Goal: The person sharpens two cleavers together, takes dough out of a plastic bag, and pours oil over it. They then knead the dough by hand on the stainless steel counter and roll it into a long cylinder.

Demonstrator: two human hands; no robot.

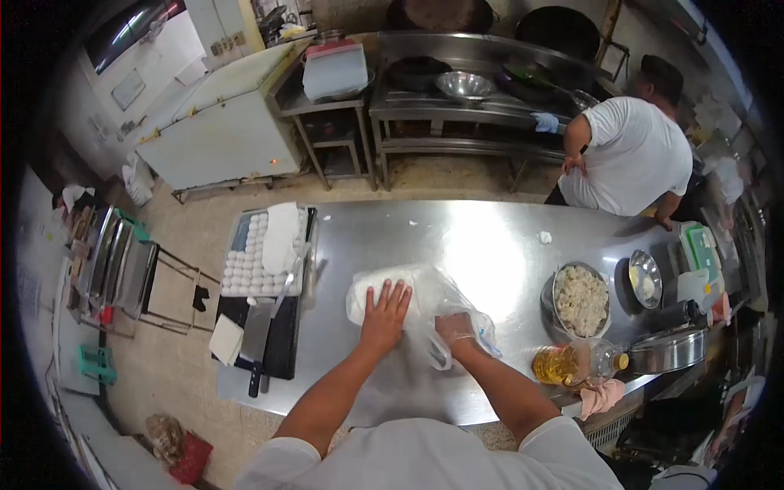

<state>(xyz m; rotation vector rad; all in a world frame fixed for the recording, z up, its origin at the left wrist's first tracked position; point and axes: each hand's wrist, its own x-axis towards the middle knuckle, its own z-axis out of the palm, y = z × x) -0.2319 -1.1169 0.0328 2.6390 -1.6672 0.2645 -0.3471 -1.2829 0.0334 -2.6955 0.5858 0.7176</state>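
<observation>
A clear plastic bag (442,292) lies on the steel table with a soft white mass, perhaps dough (359,299), in its left part. My left hand (385,312) rests flat on that mass, fingers spread. At the bag's loose right end, my right hand (455,327) is closed on the bunched plastic, part of which covers the fingers. Left of my hands, a tray (307,245) carries rows of small white balls, partly under a white cloth (282,237). A cleaver (256,331) lies across a black board (282,343) in front of the tray.
To the right stand a bowl of pale chopped filling (581,299), a smaller metal bowl (644,279), a bottle of yellow oil (563,365) and a steel pot (670,351). A co-worker (637,151) stands beyond the table, by the stove. White wrappers or sheets (226,340) lie at the left edge.
</observation>
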